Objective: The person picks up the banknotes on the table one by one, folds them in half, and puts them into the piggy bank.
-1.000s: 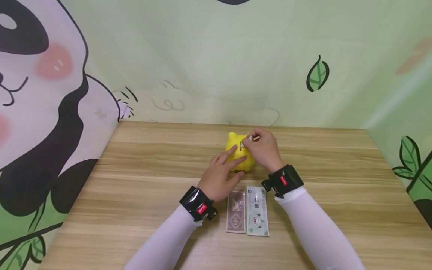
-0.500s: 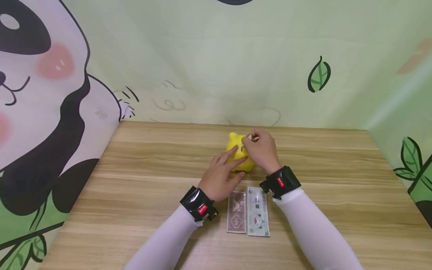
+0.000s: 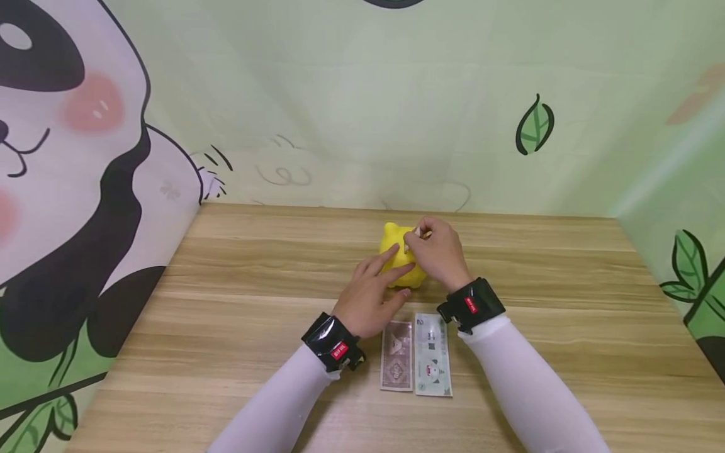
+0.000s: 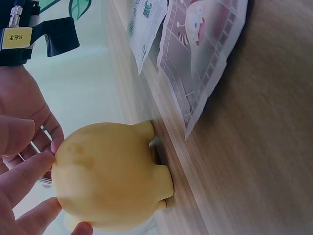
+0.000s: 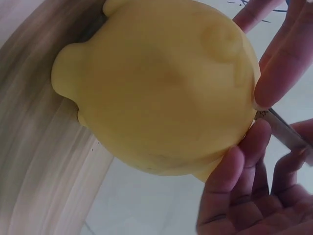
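A yellow piggy bank [image 3: 391, 239] stands at the back middle of the table. My left hand [image 3: 367, 301] rests on its near left side with fingers spread and fairly straight; its fingers touch the bank in the left wrist view. My right hand [image 3: 443, 251] pinches a narrow folded banknote [image 5: 286, 131] at the slot on top of the bank. In the right wrist view the note's end meets the bank's top between fingertips of both hands. The slot itself is mostly hidden by the fingers.
Two play banknotes lie side by side in front of the bank: a brownish-pink one [image 3: 396, 365] and a pale green one [image 3: 433, 365]. Behind the wooden table [image 3: 255, 264] rises a green cartoon backdrop [image 3: 340, 113]. Both wrists wear black straps.
My right hand has shifted very slightly left, and the folded note now covers more of the slot, with its dark gap no longer visible. My left hand stays in place.
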`<state>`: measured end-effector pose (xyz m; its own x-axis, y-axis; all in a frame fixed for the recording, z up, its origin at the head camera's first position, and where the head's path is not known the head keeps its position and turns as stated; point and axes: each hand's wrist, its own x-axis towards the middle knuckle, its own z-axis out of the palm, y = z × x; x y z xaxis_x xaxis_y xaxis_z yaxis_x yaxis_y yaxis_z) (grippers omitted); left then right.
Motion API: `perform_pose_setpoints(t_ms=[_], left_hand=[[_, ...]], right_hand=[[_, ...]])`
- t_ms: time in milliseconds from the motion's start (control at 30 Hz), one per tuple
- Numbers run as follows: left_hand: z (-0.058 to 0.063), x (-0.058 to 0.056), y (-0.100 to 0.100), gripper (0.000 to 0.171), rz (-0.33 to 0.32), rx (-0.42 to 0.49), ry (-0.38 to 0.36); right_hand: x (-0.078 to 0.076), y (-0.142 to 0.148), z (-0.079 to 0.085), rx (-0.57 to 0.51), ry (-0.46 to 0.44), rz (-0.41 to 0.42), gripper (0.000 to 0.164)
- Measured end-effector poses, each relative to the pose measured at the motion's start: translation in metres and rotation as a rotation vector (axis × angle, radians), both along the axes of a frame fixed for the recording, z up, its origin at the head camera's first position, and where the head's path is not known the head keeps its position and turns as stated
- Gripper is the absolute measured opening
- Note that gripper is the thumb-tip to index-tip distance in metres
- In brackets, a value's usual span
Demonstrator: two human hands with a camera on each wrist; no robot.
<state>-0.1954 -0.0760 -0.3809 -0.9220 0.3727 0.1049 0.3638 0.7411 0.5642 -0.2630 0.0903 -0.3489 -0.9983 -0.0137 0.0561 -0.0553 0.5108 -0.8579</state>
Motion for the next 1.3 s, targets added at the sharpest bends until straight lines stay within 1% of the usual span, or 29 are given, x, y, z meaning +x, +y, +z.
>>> perform_pose_setpoints(t_ms=[267, 500, 700, 1000, 1200, 1300], left_hand=[[-0.0006, -0.0001, -0.0006, 0.047, -0.002, 0.007, 0.001], [-0.0008, -0.0004, -0.0011, 0.047, 0.001, 0.008, 0.002], [-0.0011, -0.0006, -0.0014, 0.046, 0.001, 0.009, 0.0], [-0.0011, -0.0006, -0.0017, 0.047, -0.001, 0.014, -0.015], [-0.0006, 0.0, -0.0013, 0.046, 0.002, 0.012, -0.012], [-0.0006, 0.0002, -0.0015, 0.046, 0.005, 0.01, -0.017]], right_hand=[[-0.0026, -0.0034, 0.0004, 0.007, -0.011, -0.012, 0.015], [-0.0053, -0.0042, -0.0021, -0.01, 0.003, -0.034, 0.017], [-0.0058, -0.0033, -0.0043, -0.006, 0.01, -0.019, 0.014], [-0.0058, -0.0042, -0.0046, 0.033, 0.02, 0.017, 0.013], [-0.0061, -0.0055, -0.0055, 0.004, 0.048, -0.036, 0.011], [-0.0056, -0.0066, -0.0055, -0.009, 0.053, -0.045, 0.01]])
